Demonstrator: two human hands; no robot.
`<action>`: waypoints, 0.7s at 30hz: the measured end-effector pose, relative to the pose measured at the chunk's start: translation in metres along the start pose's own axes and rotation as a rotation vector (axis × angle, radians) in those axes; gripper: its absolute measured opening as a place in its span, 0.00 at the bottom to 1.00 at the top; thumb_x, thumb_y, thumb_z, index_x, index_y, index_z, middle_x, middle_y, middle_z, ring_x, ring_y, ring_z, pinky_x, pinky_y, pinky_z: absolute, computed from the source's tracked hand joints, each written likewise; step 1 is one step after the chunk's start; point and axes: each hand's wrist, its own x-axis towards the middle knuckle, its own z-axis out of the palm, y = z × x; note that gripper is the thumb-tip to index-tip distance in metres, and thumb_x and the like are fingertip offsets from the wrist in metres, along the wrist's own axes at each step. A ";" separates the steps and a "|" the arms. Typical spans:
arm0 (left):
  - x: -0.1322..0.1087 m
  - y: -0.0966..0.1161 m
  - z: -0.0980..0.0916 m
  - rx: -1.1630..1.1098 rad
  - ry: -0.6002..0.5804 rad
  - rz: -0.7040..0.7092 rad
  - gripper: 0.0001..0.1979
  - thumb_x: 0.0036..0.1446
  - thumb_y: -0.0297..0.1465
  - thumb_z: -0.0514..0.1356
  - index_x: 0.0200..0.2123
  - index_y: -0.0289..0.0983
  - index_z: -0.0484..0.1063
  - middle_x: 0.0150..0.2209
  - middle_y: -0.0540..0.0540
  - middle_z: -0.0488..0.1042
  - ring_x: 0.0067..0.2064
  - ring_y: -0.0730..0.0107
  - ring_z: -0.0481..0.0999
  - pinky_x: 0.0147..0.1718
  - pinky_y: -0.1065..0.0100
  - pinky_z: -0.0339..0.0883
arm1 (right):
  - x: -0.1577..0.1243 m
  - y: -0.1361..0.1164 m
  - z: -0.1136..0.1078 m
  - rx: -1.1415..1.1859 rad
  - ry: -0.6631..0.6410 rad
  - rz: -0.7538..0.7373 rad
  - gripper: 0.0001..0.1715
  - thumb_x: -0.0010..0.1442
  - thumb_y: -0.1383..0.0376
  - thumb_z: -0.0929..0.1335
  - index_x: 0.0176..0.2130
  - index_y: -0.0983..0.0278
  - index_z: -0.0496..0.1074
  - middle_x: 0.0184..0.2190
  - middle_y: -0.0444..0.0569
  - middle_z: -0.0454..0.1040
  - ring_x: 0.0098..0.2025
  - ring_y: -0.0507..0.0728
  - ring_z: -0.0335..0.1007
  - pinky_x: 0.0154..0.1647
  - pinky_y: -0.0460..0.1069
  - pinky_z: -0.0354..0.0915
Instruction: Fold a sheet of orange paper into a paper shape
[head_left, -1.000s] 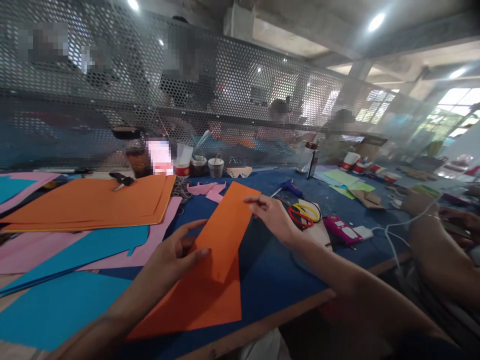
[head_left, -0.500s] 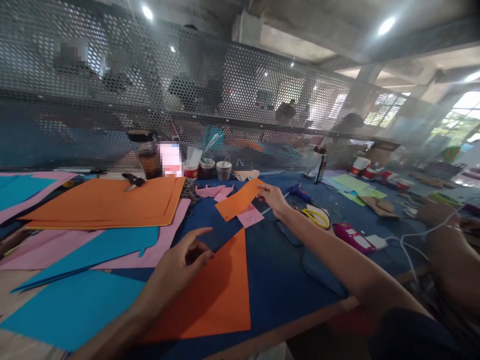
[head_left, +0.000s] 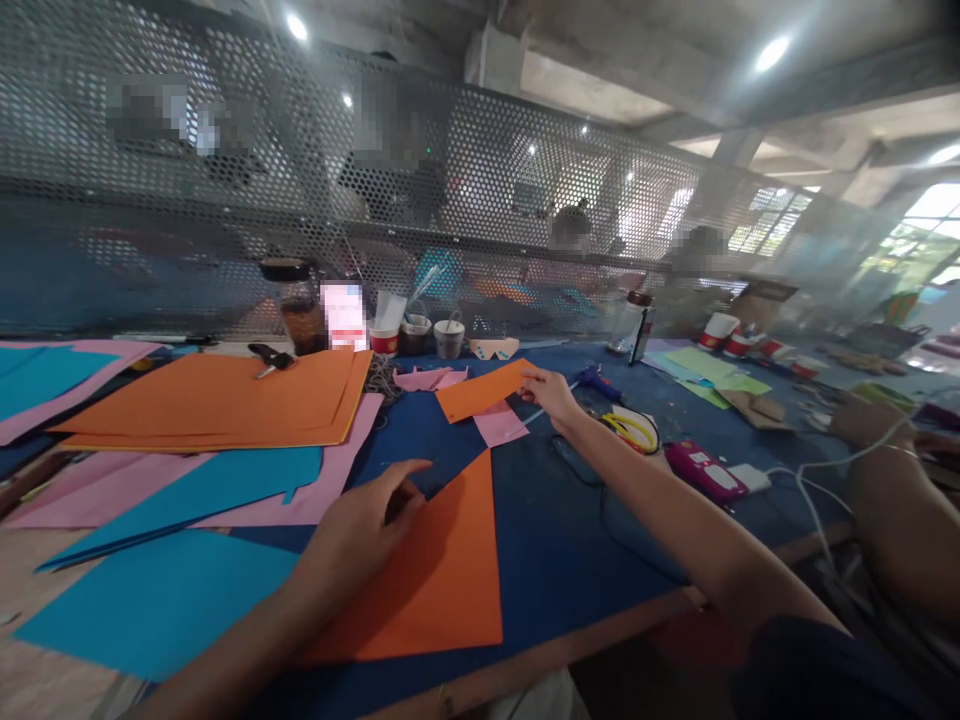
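Observation:
My right hand [head_left: 551, 397] pinches one end of a small orange paper piece [head_left: 480, 390], which is held over a small pink paper piece [head_left: 502, 426] on the blue table. My left hand [head_left: 375, 515] hovers over a large orange sheet [head_left: 450, 580], its index finger stretched out and the other fingers loosely bent. Nothing shows in it. Left of that hand lie a blue sheet [head_left: 165, 600] and a folded blue piece [head_left: 202, 495] on pink paper. A stack of orange sheets [head_left: 210, 400] bears scissors [head_left: 271, 362], whose blades are partly hidden.
A glue gun [head_left: 598, 382], a yellow coil [head_left: 630, 433] and a magenta device [head_left: 705, 470] with cables lie to the right. Cups [head_left: 450, 338] and a dark-lidded jar [head_left: 292, 310] stand before a perforated metal screen [head_left: 480, 190]. Another person's arm [head_left: 900, 510] rests at far right.
My right hand has shifted slightly right and tilted the small orange piece flatter. My left hand stays over the large orange sheet, its fingers slightly closer together.

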 end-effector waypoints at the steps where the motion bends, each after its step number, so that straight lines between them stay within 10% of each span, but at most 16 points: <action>1: 0.001 -0.001 0.000 0.021 0.005 0.002 0.25 0.66 0.41 0.51 0.63 0.43 0.70 0.45 0.46 0.84 0.46 0.55 0.84 0.38 0.63 0.70 | -0.003 0.001 -0.001 -0.005 -0.004 -0.007 0.22 0.71 0.57 0.71 0.59 0.64 0.72 0.57 0.54 0.75 0.53 0.61 0.76 0.53 0.60 0.76; 13: 0.003 -0.005 0.004 0.140 0.061 0.081 0.24 0.66 0.41 0.51 0.60 0.42 0.72 0.44 0.46 0.85 0.44 0.54 0.84 0.36 0.63 0.69 | -0.039 0.005 -0.006 -0.202 0.091 -0.226 0.19 0.72 0.57 0.71 0.56 0.65 0.74 0.51 0.52 0.78 0.47 0.58 0.79 0.49 0.58 0.77; 21: 0.001 -0.004 0.008 0.164 0.096 0.109 0.24 0.67 0.44 0.51 0.60 0.43 0.72 0.45 0.45 0.85 0.46 0.52 0.84 0.39 0.62 0.69 | -0.060 0.005 0.004 -0.413 0.164 -0.412 0.22 0.67 0.70 0.66 0.57 0.61 0.79 0.59 0.53 0.78 0.55 0.60 0.77 0.66 0.55 0.65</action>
